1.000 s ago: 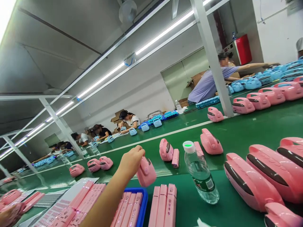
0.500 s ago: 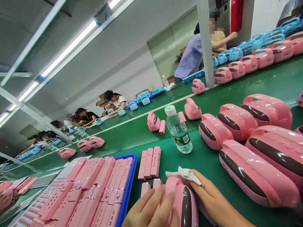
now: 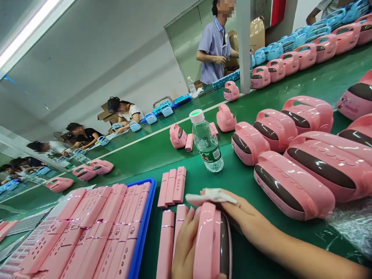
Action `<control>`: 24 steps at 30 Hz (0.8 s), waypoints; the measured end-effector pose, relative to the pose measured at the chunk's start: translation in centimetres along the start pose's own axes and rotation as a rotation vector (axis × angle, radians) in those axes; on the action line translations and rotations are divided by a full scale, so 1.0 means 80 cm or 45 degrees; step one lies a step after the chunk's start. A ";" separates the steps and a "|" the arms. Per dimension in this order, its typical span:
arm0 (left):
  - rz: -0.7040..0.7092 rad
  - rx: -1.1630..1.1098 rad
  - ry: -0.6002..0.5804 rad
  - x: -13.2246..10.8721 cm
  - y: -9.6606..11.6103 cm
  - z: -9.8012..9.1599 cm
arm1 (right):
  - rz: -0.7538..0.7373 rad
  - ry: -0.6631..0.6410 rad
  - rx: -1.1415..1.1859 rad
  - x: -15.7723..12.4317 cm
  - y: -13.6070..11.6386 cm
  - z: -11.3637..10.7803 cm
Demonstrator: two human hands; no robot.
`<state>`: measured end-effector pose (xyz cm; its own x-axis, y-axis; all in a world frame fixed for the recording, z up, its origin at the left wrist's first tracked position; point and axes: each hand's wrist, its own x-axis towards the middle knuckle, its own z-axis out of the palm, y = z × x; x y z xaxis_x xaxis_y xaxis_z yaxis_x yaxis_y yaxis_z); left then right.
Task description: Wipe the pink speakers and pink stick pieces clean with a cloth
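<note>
At the bottom centre, my left hand is wrapped round the left side of a pink plastic device with a carry handle and a dark glossy front panel. My right hand presses a crumpled white wiping cloth to the device's far end. Part of my right fingers is hidden behind the cloth and the device. Loose pink bar-shaped parts lie just left of my left hand. Three similar pink bars lie side by side beyond them.
A blue tray piled with pink bars stands to the left. A water bottle stands upright ahead. Several finished-looking pink devices sit at right, near clear plastic wrap. Co-workers, one in a lilac shirt, are across the green conveyor.
The held device is tipped so its handle faces me more, and my left fingers have shifted round its side. The cloth stays at its far end. The lilac-shirted person has straightened up.
</note>
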<state>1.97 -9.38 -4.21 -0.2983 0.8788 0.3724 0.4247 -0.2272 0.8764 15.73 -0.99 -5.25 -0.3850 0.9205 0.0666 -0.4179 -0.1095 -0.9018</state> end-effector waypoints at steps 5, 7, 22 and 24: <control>-0.031 0.005 0.189 -0.002 0.002 0.007 | -0.089 -0.232 -0.249 -0.009 -0.003 0.003; -0.148 -0.031 0.281 -0.001 0.001 0.008 | -0.194 -0.269 -0.462 -0.016 -0.002 0.005; -0.462 -0.430 0.327 0.011 0.004 0.000 | -0.845 -0.612 -1.304 -0.027 -0.009 0.014; -0.472 -0.438 0.344 0.011 0.004 0.000 | -0.854 -0.754 -1.338 -0.025 -0.010 0.016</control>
<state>1.81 -8.66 -3.59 -0.6014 0.7976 0.0461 -0.0390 -0.0870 0.9954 15.78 -3.25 -4.10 -0.7585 0.3595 0.5435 0.0487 0.8630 -0.5028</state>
